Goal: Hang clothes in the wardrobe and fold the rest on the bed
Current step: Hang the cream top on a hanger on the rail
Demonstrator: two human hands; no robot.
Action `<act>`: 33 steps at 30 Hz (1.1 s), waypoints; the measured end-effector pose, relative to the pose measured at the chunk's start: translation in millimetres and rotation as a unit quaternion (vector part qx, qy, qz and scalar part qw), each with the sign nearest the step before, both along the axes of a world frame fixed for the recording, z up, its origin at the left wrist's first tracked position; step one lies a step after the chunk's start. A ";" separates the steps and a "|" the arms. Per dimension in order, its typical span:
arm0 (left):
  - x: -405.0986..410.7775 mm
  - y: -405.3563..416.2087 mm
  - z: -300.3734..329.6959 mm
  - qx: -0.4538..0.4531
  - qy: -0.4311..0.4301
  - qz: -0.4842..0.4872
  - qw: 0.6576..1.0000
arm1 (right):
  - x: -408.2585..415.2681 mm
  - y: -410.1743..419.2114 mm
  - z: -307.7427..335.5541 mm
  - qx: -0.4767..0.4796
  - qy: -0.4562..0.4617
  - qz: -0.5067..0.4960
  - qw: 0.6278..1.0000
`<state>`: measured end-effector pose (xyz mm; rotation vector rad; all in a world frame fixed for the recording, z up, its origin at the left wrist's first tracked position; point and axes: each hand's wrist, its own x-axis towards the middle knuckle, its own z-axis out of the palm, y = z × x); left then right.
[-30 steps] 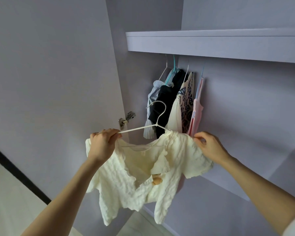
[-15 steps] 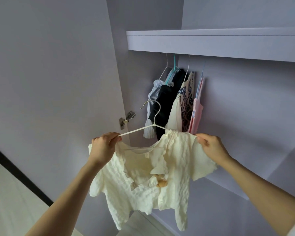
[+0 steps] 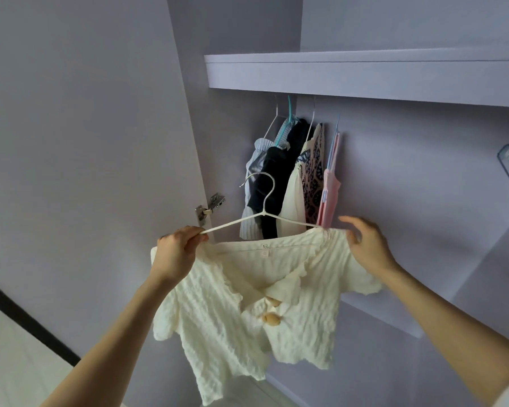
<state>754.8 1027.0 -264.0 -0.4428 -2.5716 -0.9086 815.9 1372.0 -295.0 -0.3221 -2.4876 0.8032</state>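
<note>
Holding a white hanger [image 3: 262, 218] by its left arm, the left hand [image 3: 177, 251] pinches the wire between thumb and curled fingers. A cream blouse [image 3: 256, 292] hangs below the hanger, in front of the wardrobe [image 3: 423, 177] and lower than the clothes already inside. Its right shoulder sits on the hanger's right arm, while its left shoulder droops under the left hand, off the wire. The right hand [image 3: 365, 245] rests at the blouse's right shoulder with fingers spread and relaxed, touching the cloth; a second ago that hand pinched the shoulder fabric, so its grip has loosened. The blouse has also spread since then: the collar now lies flat, a small label shows at the neckline, and the front hangs wider, with a wooden button [image 3: 271, 320] at the middle. The hanger's hook has tilted further left and stands in front of the hanging clothes [image 3: 288, 177], a blue-striped shirt, a dark garment, a patterned one and a pink one, bunched under the shelf [image 3: 365, 74] toward the wardrobe's left wall. A metal hinge [image 3: 209, 207] shows on that wall, just left of the hook.
</note>
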 end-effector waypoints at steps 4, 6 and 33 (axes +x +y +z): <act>-0.7 4.9 1.7 -0.002 0.004 -0.020 1.000 | 10.2 -5.9 1.7 0.108 -0.053 0.119 0.986; -0.8 9.0 1.9 -0.005 -0.010 -0.019 1.000 | 15.2 -3.6 1.0 0.123 -0.092 0.135 0.979; -11.8 152.8 -27.4 -0.006 -0.207 -0.210 0.955 | 180.7 71.0 -14.5 0.109 -0.372 -0.240 0.890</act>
